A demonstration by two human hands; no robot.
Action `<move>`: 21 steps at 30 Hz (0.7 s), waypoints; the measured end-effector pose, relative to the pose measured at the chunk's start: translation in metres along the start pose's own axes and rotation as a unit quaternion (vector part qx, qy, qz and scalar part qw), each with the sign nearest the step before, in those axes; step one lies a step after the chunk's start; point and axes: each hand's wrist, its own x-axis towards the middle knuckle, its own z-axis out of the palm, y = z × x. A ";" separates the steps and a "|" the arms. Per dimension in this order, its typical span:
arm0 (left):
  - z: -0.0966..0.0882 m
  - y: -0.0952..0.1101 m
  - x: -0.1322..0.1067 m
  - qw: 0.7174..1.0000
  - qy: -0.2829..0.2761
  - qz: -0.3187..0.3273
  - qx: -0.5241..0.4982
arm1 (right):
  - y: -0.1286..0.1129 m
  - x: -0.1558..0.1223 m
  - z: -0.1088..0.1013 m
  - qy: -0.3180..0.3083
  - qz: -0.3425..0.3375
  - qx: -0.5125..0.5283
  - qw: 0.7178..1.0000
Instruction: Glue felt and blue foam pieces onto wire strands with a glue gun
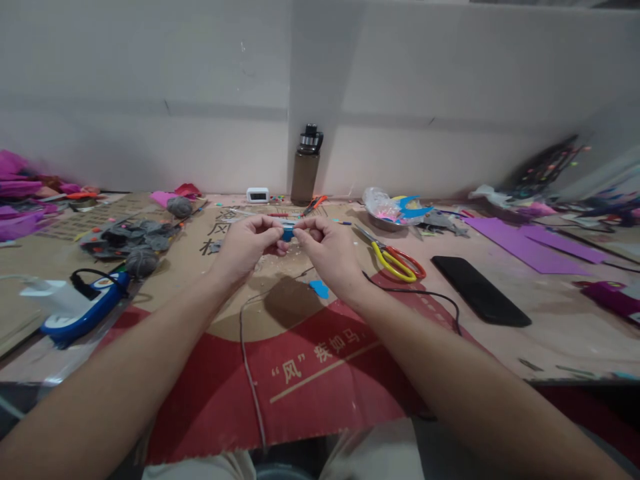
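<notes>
My left hand and my right hand meet above the middle of the table, fingers pinched. Between their fingertips is a small blue piece, mostly covered by the fingers, so its exact kind is hard to make out. Below the right hand, a flat scrap of the same blue lies on the red and tan cardboard sheet. A thin grey cord runs across that sheet toward the front edge. Scissors with yellow and red handles lie to the right of my right hand.
A black phone and purple sheets lie right. A brown bottle stands at the wall beside a small white device. A metal bowl holds scraps. At left are a blue power strip and grey yarn.
</notes>
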 end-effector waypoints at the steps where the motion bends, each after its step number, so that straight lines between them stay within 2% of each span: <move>1: 0.000 0.000 0.000 1.000 -0.001 0.001 0.001 | 0.000 0.000 0.000 0.000 0.001 0.005 1.000; 15: 0.003 0.003 -0.005 1.000 -0.008 0.004 0.020 | -0.001 -0.003 0.002 0.003 -0.009 0.025 1.000; 21: 0.004 0.003 -0.006 0.999 -0.034 0.010 0.013 | -0.004 -0.004 0.002 0.003 -0.005 0.048 0.999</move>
